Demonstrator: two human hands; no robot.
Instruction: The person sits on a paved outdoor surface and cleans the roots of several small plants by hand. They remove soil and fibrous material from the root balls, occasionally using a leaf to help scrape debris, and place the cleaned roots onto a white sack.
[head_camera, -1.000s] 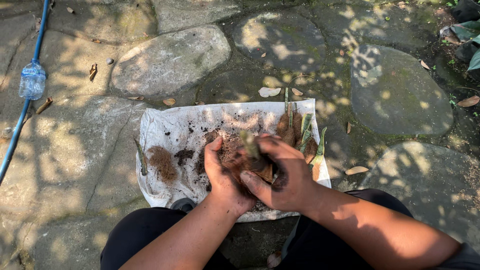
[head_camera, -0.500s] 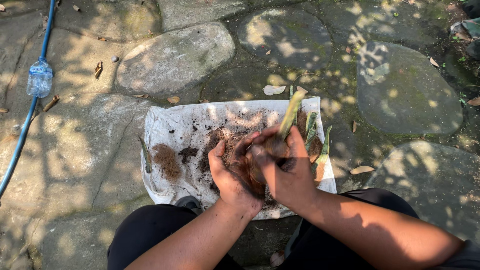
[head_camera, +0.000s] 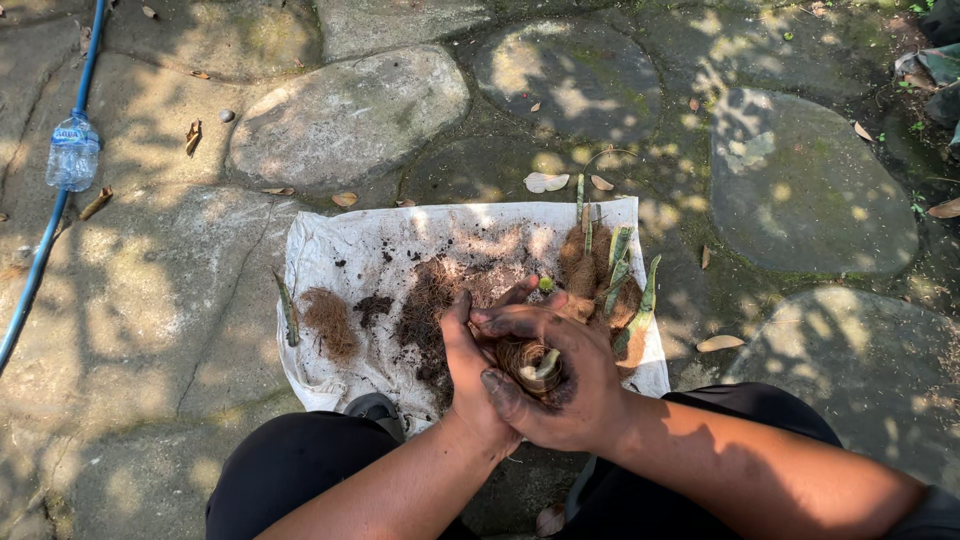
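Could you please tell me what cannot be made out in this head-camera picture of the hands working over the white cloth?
- The rooted bulb, head view: mostly wrapped by the right hand and left hand, so its shape is unclear.
- The hose: cut off by the left and top edges.
- The dark shoe: partly hidden under the cloth edge.
- The bottle: too small to tell its contents.

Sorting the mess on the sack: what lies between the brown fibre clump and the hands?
Head view: loose dark soil on the white sack, between fibre clump and left hand.
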